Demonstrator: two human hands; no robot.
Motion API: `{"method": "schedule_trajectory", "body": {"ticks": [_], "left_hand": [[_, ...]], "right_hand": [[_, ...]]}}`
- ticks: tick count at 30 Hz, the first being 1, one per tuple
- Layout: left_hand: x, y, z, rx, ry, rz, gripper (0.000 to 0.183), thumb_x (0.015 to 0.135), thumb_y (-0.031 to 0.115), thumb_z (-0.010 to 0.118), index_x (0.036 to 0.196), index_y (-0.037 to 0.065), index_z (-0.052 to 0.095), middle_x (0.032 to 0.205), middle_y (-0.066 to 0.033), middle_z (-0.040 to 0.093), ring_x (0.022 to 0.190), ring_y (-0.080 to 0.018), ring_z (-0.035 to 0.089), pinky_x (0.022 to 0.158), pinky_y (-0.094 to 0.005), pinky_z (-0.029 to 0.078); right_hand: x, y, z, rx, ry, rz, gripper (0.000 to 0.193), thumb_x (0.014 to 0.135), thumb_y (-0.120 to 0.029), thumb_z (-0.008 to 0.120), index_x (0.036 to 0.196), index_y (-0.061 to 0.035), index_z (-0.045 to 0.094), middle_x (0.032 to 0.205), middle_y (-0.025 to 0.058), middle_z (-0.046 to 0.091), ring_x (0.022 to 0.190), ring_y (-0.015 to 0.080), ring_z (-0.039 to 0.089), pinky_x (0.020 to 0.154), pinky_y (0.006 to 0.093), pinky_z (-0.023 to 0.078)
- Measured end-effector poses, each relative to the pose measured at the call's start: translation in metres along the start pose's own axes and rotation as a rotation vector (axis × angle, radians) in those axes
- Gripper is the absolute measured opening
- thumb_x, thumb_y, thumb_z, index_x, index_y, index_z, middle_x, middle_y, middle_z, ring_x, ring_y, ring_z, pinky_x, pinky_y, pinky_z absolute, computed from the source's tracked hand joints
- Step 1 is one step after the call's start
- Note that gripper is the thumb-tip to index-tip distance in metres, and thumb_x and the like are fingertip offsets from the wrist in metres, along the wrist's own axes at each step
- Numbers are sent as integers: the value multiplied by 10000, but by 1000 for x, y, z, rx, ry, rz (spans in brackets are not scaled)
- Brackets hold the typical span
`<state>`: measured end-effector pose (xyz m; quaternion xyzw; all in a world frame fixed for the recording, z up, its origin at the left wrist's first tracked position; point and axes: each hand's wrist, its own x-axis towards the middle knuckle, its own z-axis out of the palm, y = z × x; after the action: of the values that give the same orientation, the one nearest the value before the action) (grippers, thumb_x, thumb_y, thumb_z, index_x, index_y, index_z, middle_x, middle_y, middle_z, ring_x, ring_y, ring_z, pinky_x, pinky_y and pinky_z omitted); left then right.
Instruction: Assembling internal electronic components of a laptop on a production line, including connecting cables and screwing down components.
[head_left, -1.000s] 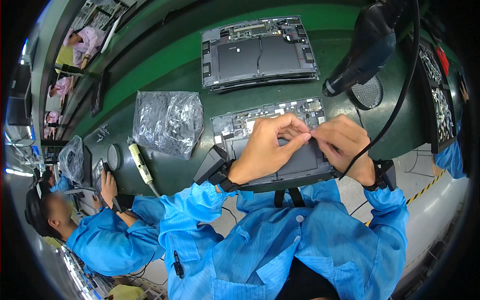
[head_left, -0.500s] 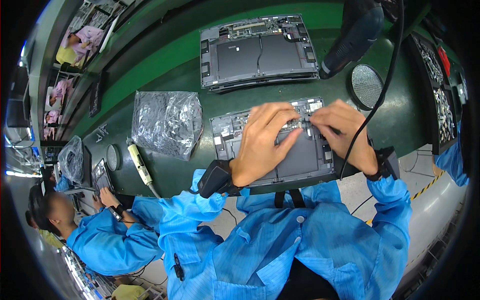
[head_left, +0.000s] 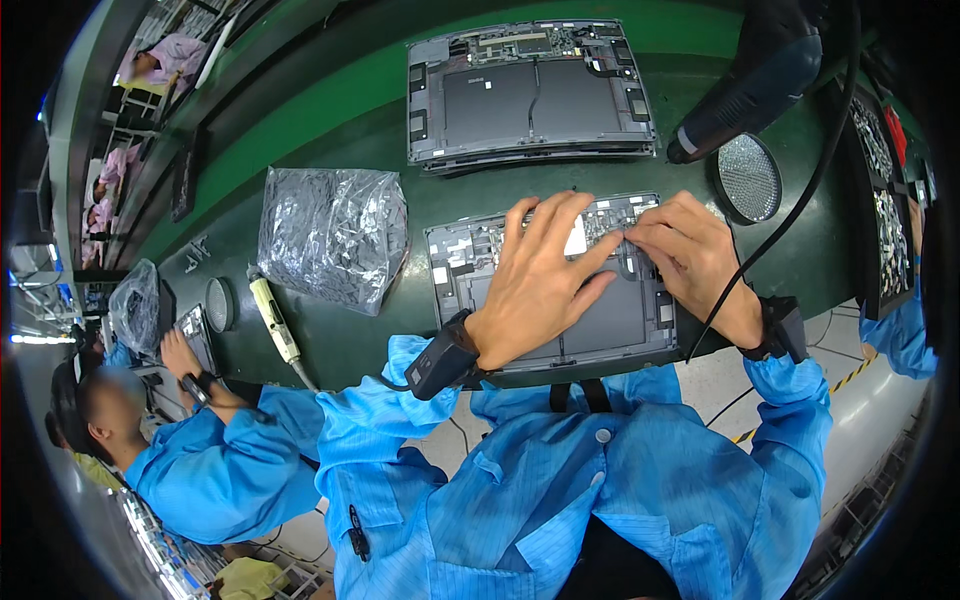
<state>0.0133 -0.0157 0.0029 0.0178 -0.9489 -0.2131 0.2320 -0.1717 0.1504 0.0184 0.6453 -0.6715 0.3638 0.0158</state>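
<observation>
An opened laptop base, grey with its circuit board along the far edge and a dark battery nearer me, lies flat in front of me. My left hand rests over its left and middle part, fingers apart, index fingertip close to my right fingertips. A white patch on the board shows between those fingers. At the board's right half, my right hand has its thumb and index pinched together. Whatever is between them is too small to make out. Both wrists wear black boxes on straps.
Further back lies a stack of similar laptop bases. To the left are a clear plastic bag of dark parts and a pale electric screwdriver. A round dish, dark tool, cable and parts tray stand right. A co-worker sits left.
My left fingers have straightened and spread, the index reaching toward my right fingertips. My right hand keeps its pinch at nearly the same spot. The whole view has shifted slightly.
</observation>
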Motion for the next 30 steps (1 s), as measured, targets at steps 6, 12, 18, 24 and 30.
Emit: {"method": "schedule_trajectory", "body": {"ticks": [6, 12, 18, 24, 30], "left_hand": [[1, 2, 4, 172, -60, 53, 519, 915, 285, 838, 1405, 153, 729, 1501, -228, 556, 1405, -420, 543, 1160, -630, 414], [1, 8, 1, 169, -105, 73, 527, 898, 259, 839, 1397, 134, 722, 1507, -254, 546, 1426, -431, 539, 1175, -633, 411], [5, 10, -3, 175, -119, 72, 516, 897, 219, 834, 1396, 133, 738, 1515, -269, 537, 1413, -457, 553, 1177, -643, 408], [8, 11, -5, 168, -144, 55, 537, 878, 199, 850, 1401, 134, 742, 1501, -267, 551, 1399, -461, 566, 1170, -643, 412], [9, 11, -6, 180, -154, 68, 566, 855, 165, 851, 1407, 118, 735, 1506, -280, 552, 1386, -468, 569, 1137, -632, 444]], "right_hand": [[-10, -1, -19, -63, -33, -76, 412, 781, 66, 843, 1183, 20, 768, 1080, 141, 720, 959, 315, 687, 876, 426, 589], [59, 11, -40, 872, 412, 139, 592, 1118, -176, 595, 1615, 74, 395, 1380, 245, 694, 1227, 285, 712, 1107, 414, 529], [77, 35, -83, 704, 416, 111, 332, 1019, -166, 797, 1307, -6, 750, 947, -17, 696, 868, 75, 642, 782, 266, 520], [41, 41, -123, 626, 584, 114, 749, 1152, -501, 516, 1527, 144, 446, 734, 28, 522, 577, 116, 500, 569, 290, 455], [43, 45, -114, 471, 908, 305, 429, 1151, -295, 520, 1428, 32, 539, 885, 98, 632, 716, 168, 615, 677, 336, 532]]}}
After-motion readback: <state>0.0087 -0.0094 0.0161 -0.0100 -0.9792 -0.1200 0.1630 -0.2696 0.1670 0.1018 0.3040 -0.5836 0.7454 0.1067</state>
